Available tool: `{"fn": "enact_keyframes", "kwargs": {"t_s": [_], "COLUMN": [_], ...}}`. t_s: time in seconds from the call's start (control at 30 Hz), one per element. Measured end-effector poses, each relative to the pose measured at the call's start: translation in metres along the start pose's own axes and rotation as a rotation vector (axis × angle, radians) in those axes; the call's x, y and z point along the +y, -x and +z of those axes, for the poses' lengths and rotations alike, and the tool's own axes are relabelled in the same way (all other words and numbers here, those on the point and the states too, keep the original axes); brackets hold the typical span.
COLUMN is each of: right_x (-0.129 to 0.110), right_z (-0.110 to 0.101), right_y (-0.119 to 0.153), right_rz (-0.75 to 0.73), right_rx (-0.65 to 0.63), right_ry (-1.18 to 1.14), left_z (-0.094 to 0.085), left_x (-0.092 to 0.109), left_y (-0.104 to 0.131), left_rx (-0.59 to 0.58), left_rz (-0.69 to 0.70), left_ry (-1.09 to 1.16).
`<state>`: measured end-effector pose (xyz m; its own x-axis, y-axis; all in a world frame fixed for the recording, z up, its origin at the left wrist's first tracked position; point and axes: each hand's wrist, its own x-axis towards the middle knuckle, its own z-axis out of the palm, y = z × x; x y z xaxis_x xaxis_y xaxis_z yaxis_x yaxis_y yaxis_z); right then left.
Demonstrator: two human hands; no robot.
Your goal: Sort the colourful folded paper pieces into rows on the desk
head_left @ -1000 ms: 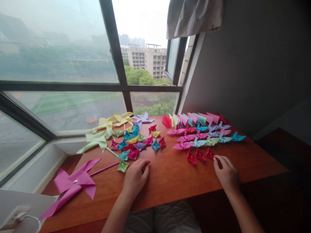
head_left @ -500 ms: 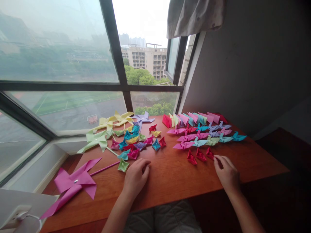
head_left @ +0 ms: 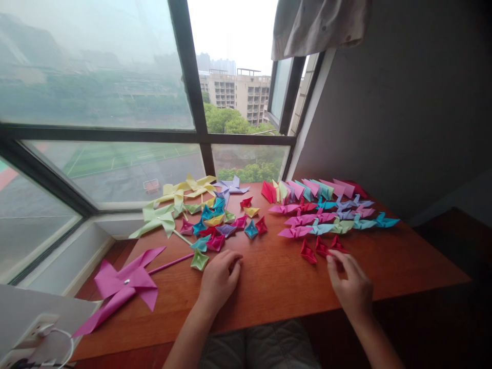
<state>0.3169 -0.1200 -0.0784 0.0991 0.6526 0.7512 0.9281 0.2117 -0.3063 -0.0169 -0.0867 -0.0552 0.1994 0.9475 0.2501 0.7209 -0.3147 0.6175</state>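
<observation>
Three red folded paper boats stand in a row on the right of the table. The thumb and forefinger of my right hand [head_left: 352, 287] are pinched at the right end of the middle red paper boat [head_left: 321, 247]. To its left is another red boat [head_left: 308, 252]. Behind my fingers, the third red boat [head_left: 337, 243] is partly covered. My left hand [head_left: 221, 279] rests on the wood with its fingers curled in, nothing visible in them. A light green paper boat [head_left: 199, 260] lies just left of it, beside a cluster of coloured paper boats [head_left: 215, 221].
Behind the red boats are rows of folded paper cranes [head_left: 321, 228] and a row of flatter folded papers [head_left: 295, 190]. Paper pinwheels stand left, including a large pink one [head_left: 132, 282]. Windows [head_left: 154, 169] border the table [head_left: 269, 287], and a wall socket [head_left: 36, 333] is lower left.
My right hand has moved left, from the third red boat to the middle one. My left hand stays where it was on the table. The whole view has shifted slightly.
</observation>
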Motion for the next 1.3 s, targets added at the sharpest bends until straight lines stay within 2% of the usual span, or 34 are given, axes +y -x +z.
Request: {"fn": "enact_keyframes", "kwargs": {"t_s": [0.07, 0.13, 0.2, 0.27, 0.37, 0.5, 0.67, 0.83, 1.07, 1.17, 1.3], "right_x": [-0.038, -0.074, -0.103, -0.121, -0.135, -0.137, -0.135, -0.140, -0.142, -0.124, -0.077], "right_z": [0.014, 0.032, 0.049, 0.065, 0.084, 0.105, 0.116, 0.101, 0.056, 0.034, 0.003], "right_y": [-0.004, -0.010, -0.020, -0.030, -0.044, -0.053, -0.057, -0.062, -0.064, -0.056, -0.043], "right_rz": [-0.049, -0.032, -0.004, 0.017, 0.061, 0.131, 0.117, 0.054, 0.017, 0.017, 0.046], "right_rx": [-0.134, -0.276, -0.412, -0.473, -0.477, -0.500, -0.480, -0.351, -0.220, -0.153, -0.057], "right_ry": [-0.160, -0.247, -0.243, -0.210, -0.139, -0.048, -0.006, -0.084, -0.313, -0.352, -0.207], "left_z": [0.000, 0.001, 0.001, 0.001, 0.001, 0.001, 0.001, 0.000, -0.001, -0.001, 0.000], "left_x": [0.000, 0.000, 0.000, 0.000, 0.000, 0.000, 0.000, 0.002, 0.003, 0.002, 0.001], "left_y": [0.000, 0.000, 0.001, 0.001, 0.002, 0.003, 0.003, 0.002, 0.001, 0.002, 0.001], "left_rx": [0.000, 0.003, 0.004, 0.002, 0.001, -0.002, -0.008, -0.017, -0.022, -0.024, -0.027], "left_rz": [-0.004, -0.008, -0.007, -0.002, 0.001, -0.002, -0.003, -0.001, -0.007, -0.010, 0.000], "left_ry": [-0.009, -0.010, 0.000, 0.011, 0.019, 0.024, 0.017, 0.002, -0.010, -0.010, -0.024]}}
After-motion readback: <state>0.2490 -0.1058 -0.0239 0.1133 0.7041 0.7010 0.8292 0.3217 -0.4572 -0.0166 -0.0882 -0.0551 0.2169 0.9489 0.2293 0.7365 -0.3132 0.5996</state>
